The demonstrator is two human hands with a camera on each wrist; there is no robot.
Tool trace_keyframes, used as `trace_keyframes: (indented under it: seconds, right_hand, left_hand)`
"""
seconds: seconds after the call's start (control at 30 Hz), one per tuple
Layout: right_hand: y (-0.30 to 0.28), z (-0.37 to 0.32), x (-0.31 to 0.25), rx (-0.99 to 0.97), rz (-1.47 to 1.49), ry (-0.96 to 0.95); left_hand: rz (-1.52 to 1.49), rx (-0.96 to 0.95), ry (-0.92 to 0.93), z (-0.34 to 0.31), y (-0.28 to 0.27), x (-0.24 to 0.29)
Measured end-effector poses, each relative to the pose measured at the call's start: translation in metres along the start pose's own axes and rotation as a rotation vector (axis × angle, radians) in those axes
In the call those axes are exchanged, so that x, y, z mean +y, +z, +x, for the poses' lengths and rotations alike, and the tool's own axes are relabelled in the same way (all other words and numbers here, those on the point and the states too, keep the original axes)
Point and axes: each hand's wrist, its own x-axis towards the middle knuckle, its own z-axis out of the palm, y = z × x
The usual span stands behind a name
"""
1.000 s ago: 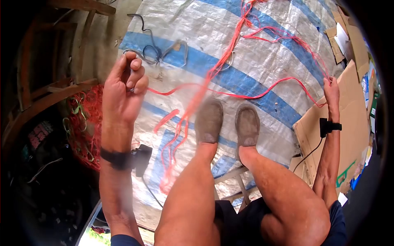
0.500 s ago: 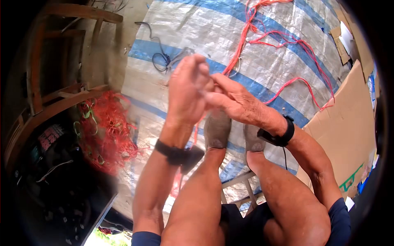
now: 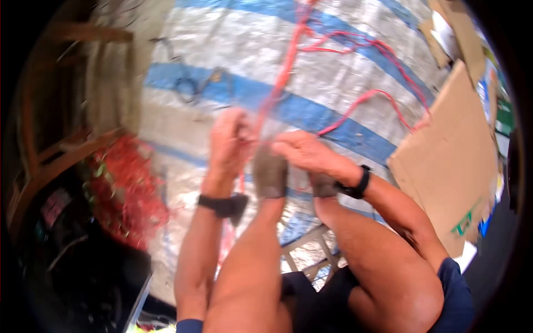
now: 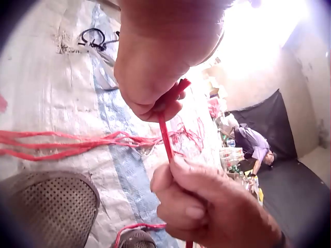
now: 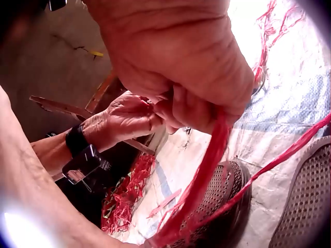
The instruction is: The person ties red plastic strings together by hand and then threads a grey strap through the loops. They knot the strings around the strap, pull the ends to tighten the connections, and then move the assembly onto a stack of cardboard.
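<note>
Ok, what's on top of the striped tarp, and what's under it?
On the striped tarp: red strands, a dark looped cord and brown shoes, with a tangled red pile by its left edge. Underneath is covered, so I can't tell.

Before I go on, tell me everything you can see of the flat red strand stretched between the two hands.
The flat red strand looks like thin, slightly shiny plastic. The left hand holds it, a short tip poking out past the fingers; the right hand pinches it further along. Between them it runs straight and looks taut. From the right hand hangs a wider, creased red length, apparently the same strand, passing in front of a brown perforated shoe. Its far end is unclear.
</note>
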Motion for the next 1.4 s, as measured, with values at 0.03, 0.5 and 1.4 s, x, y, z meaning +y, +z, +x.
trace_keyframes:
  seconds: [0.03,0.5,1.4]
  right_hand:
    - [-0.001,0.0,-0.005,0.023,-0.017,-0.06]
    - [-0.014,0.043,-0.03,0.156,-0.066,-0.12]
    - [-0.044,0.044,-0.016,0.105,-0.217,-0.074]
  left_hand:
    - [-0.029,-0.013,0.033,0.004,-0.004,0.004]
    - [0.642,0.045,-0.138,-0.018,-0.053,0.113]
    - [1.063,-0.6,0.226,0.046,0.035,0.016]
